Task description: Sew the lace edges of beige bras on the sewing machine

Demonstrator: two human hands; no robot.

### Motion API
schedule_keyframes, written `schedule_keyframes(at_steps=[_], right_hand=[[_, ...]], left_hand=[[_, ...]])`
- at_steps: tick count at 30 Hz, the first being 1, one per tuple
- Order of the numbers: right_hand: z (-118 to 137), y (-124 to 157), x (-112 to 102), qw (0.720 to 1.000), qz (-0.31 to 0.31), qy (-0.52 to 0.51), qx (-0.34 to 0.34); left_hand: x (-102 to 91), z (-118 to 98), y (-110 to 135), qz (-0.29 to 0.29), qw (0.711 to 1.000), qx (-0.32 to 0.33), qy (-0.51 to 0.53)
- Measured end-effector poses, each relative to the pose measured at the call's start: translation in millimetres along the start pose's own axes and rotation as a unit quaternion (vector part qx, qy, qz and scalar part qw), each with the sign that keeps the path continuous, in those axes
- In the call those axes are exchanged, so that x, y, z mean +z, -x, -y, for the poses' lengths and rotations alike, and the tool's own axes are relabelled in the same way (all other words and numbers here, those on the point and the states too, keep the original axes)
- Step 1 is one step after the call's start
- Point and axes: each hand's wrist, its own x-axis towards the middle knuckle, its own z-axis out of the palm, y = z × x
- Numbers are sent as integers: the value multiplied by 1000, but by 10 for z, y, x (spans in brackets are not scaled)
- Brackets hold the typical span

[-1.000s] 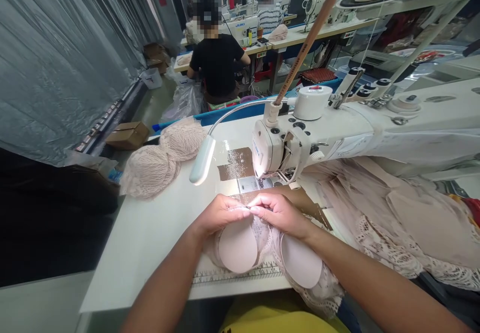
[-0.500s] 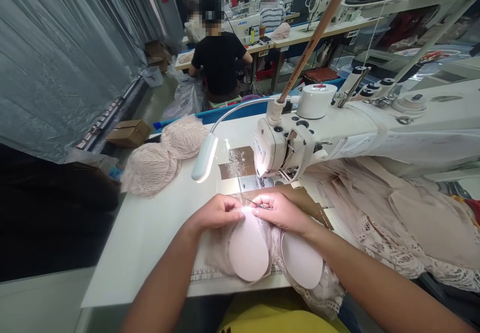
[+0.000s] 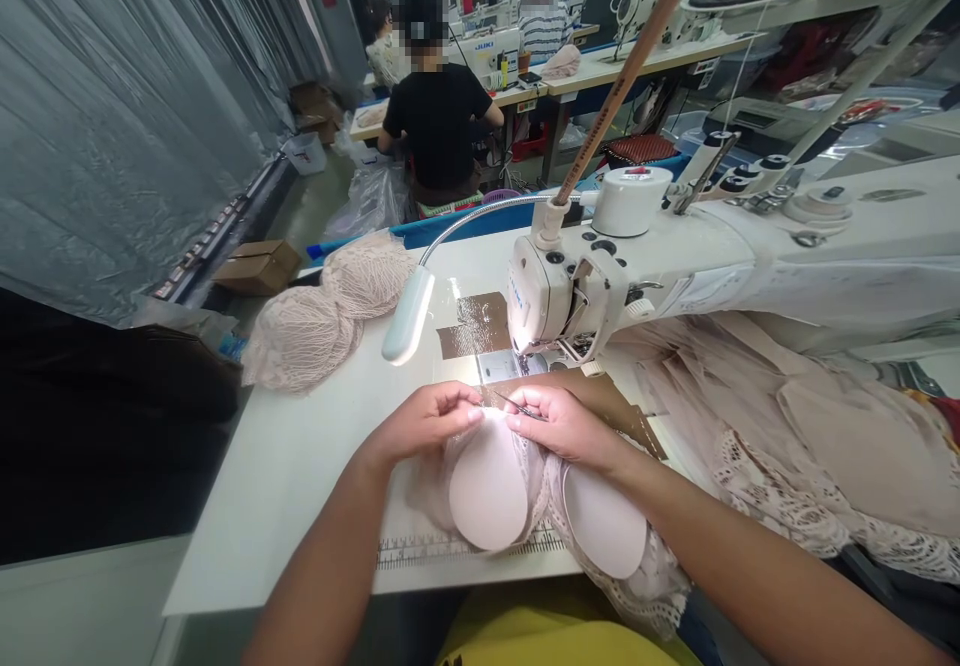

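Observation:
A pale pink lace bra (image 3: pixel 489 486) with two smooth cups lies at the front of the sewing table. My left hand (image 3: pixel 439 421) pinches the top edge of its left cup between thumb and fingers. Close beside it, my right hand (image 3: pixel 551 421) grips the same edge from the other side. A thin pointed metal tool (image 3: pixel 523 408) sticks out of my right hand toward the left; its kind cannot be made out. The right cup (image 3: pixel 604 521) hangs toward the table's front edge, below my right wrist. Just beyond both hands is the sewing machine's needle area (image 3: pixel 521 358).
A sewing machine head (image 3: pixel 547 291) stands behind my hands, with a bendable lamp (image 3: pixel 409 316) at its left. Another lace bra piece (image 3: pixel 330 311) lies at the back left. Lace and mesh fabric (image 3: pixel 787 426) piles up on the right. A co-worker in black (image 3: pixel 439 126) sits ahead.
The left cup has shifted slightly left and up with my left hand. My right hand still holds the edge and the metal tool, almost in the same place.

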Motion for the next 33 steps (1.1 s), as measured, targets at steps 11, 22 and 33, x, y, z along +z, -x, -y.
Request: schedule_keyframes(at_steps=[11, 22, 33], right_hand=[[2, 8, 1, 1000, -5, 3, -19], [-60, 26, -132, 998, 33, -30, -35], [5, 34, -15, 998, 8, 19, -59]], left_hand=[[133, 77, -79, 11, 995, 1, 100], [144, 26, -60, 9, 989, -4, 150], [169, 65, -88, 30, 987, -8, 159]])
